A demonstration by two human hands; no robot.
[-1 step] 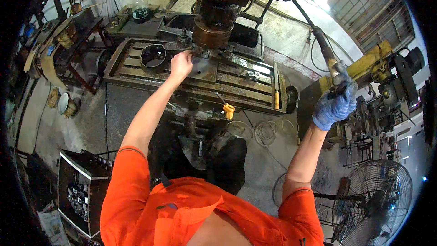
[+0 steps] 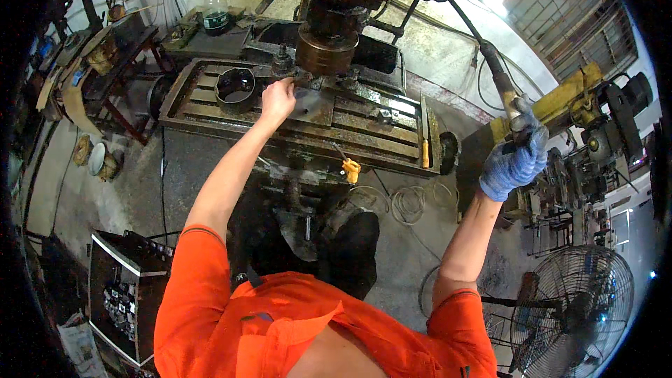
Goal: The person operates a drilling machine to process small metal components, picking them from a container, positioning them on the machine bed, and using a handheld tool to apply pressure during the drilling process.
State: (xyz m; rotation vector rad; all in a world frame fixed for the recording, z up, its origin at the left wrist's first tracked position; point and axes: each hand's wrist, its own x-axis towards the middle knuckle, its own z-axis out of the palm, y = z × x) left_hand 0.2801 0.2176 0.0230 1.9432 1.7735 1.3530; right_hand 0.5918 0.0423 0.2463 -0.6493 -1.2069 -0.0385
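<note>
My bare left hand (image 2: 279, 100) reaches over the machine's slotted table, fingers closed just below the spindle head (image 2: 326, 50). Whatever lies between those fingertips is hidden. Left of that hand stands a dark round tub (image 2: 236, 89) with dark contents. A knitted blue-grey glove covers my right hand (image 2: 514, 161), which is wrapped round the lower end of a long lever (image 2: 498, 73) slanting down from the milling machine. On the slotted table (image 2: 364, 134), to the right, sits a small metal block (image 2: 386, 116). A yellow-handled tool (image 2: 425, 152) lies at its right end.
A yellow air gun-like tool (image 2: 351, 170) hangs at the table's front edge. Coiled hose (image 2: 408, 206) lies on the floor. A caged fan (image 2: 574, 315) stands at lower right, and a box of metal parts (image 2: 122, 301) at lower left. A clear bottle (image 2: 215, 12) stands behind.
</note>
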